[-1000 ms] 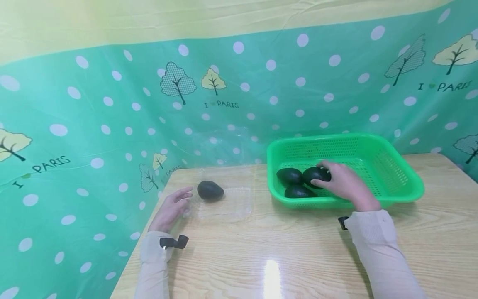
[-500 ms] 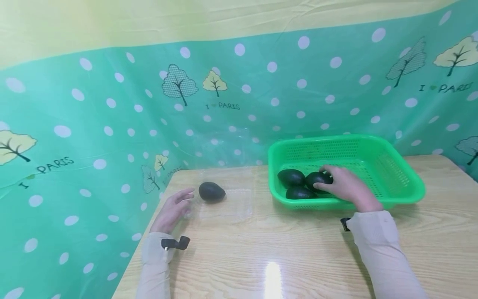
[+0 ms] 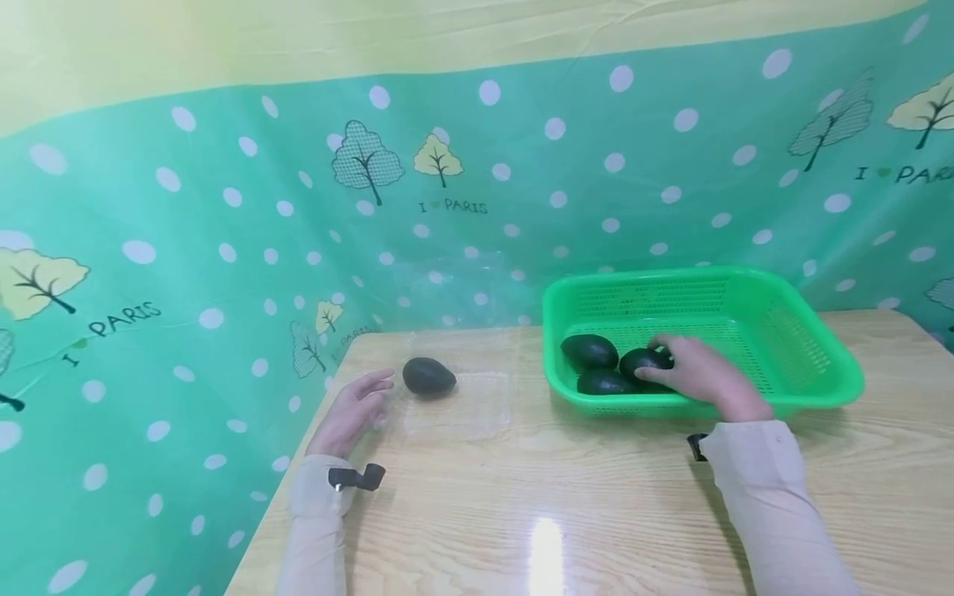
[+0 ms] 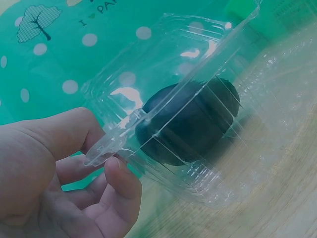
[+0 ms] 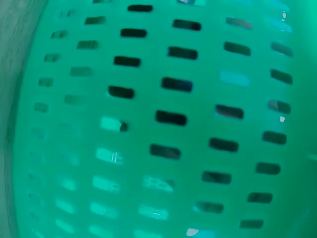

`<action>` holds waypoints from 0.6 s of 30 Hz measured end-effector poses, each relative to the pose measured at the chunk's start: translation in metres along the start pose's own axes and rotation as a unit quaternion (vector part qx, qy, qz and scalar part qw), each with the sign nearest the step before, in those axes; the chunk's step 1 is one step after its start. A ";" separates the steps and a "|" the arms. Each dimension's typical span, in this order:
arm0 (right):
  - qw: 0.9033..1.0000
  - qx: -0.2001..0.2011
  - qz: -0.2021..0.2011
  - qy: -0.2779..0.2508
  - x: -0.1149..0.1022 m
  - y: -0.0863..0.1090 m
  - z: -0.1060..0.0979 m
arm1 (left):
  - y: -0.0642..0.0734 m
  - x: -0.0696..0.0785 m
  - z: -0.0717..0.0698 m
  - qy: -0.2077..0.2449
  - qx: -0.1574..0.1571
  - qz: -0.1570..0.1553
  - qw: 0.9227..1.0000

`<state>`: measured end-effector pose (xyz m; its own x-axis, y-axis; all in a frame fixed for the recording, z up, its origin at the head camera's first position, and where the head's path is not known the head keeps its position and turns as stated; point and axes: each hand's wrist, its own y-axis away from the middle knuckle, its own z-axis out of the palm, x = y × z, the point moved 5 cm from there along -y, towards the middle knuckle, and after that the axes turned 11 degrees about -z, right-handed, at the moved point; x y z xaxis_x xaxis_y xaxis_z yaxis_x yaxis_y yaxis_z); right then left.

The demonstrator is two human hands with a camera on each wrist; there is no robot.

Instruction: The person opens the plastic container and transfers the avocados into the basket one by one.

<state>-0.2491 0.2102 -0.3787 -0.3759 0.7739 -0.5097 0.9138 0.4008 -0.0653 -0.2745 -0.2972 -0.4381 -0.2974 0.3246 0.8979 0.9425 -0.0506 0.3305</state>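
Observation:
In the head view my right hand (image 3: pixel 701 377) reaches over the near rim of a green plastic basket (image 3: pixel 823 381) and grips a dark avocado (image 3: pixel 639 364) inside it. Two more avocados, a rear one (image 3: pixel 590 352) and a front one (image 3: pixel 604 382), lie right beside it. At the left, my left hand (image 4: pixel 74 163) pinches the edge of a clear plastic clamshell container (image 4: pixel 198 186) between thumb and fingers. One avocado (image 4: pixel 185 124) lies inside that container, towards its left side. Only the basket's slotted wall (image 5: pixel 143 106) shows in the right wrist view, hiding the right hand.
Both containers stand on a light wooden table (image 3: pixel 462 513). Close behind them hangs a green dotted curtain (image 3: pixel 522 240) with printed trees. The clamshell's transparent lid (image 3: pixel 447 285) stands raised at the back, against the curtain.
The whole head view has shifted slightly, moving the scene rightwards. My right hand stays on the same avocado, and my left hand stays at the clamshell container.

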 end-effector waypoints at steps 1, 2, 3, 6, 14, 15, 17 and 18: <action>1.000 -0.004 0.000 0.000 0.001 0.000 0.001 | 0.000 0.001 0.000 0.004 0.000 0.000 1.000; 1.000 -0.009 0.001 0.000 0.001 0.000 0.001 | 0.000 0.001 0.000 0.006 0.000 0.000 1.000; 1.000 -0.013 0.003 0.000 0.001 0.000 0.001 | 0.000 0.001 0.000 0.006 -0.001 0.000 1.000; 1.000 -0.024 0.006 -0.001 0.002 0.000 0.001 | -0.001 0.001 0.000 0.007 0.001 0.000 1.000; 0.999 -0.035 0.019 -0.005 0.003 0.001 0.001 | -0.002 0.003 0.001 0.007 -0.004 -0.007 1.000; 0.999 -0.036 0.021 -0.005 0.003 0.001 0.001 | -0.001 0.004 0.002 0.007 -0.006 -0.008 1.000; 0.999 -0.038 0.024 -0.005 0.003 0.001 0.001 | 0.003 0.008 0.003 0.006 -0.009 -0.013 1.000; 0.999 -0.039 0.026 -0.005 0.003 0.001 0.001 | 0.006 0.010 0.003 0.005 -0.010 -0.014 1.000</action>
<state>-0.2491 0.2129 -0.3811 -0.3269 0.7900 -0.5187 0.9171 0.3977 0.0277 -0.2713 -0.2912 -0.4282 -0.3256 0.3175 0.8906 0.9303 -0.0609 0.3618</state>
